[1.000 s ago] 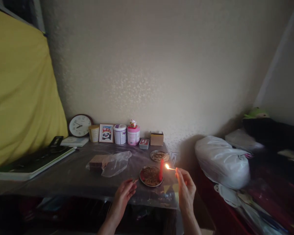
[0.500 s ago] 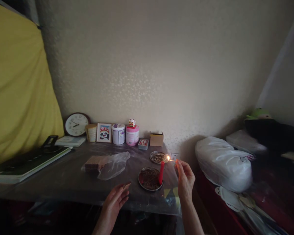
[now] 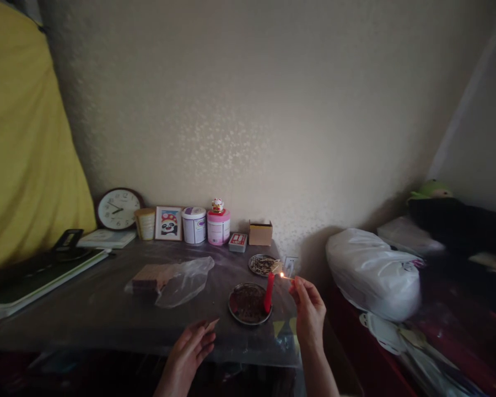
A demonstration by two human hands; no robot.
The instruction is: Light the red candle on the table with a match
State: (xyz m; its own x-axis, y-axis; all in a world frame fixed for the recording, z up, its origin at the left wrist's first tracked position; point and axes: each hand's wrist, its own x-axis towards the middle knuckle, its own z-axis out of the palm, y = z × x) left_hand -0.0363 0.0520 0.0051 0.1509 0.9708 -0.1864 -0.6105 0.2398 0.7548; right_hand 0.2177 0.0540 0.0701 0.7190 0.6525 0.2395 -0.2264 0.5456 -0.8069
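Between the thumb and fingers of my right hand (image 3: 310, 311) is a burning match (image 3: 288, 278), its small flame at the tip pointing left. That flame sits just right of the top of a red candle (image 3: 269, 292), apart from it; I see no flame on the wick. The candle stands nearly upright at the right side of a round metal dish (image 3: 230, 309) with a dark stained bottom. My left hand (image 3: 190, 347), left of the dish near the table's front edge, pinches a small flat brown piece (image 3: 211, 325), like cardboard.
Behind the candle, a second dish (image 3: 256, 266) holds several matchsticks. A clear plastic bag (image 3: 186, 284) lies by stacked brown boxes (image 3: 149, 277). Along the wall stand a clock (image 3: 119, 209), a picture frame (image 3: 168, 223), two canisters (image 3: 194, 226) and an open carton (image 3: 260, 234).
The match flame has shrunk and sits slightly lower beside the candle top. My view has turned a little to the right. Both hands keep their holds.
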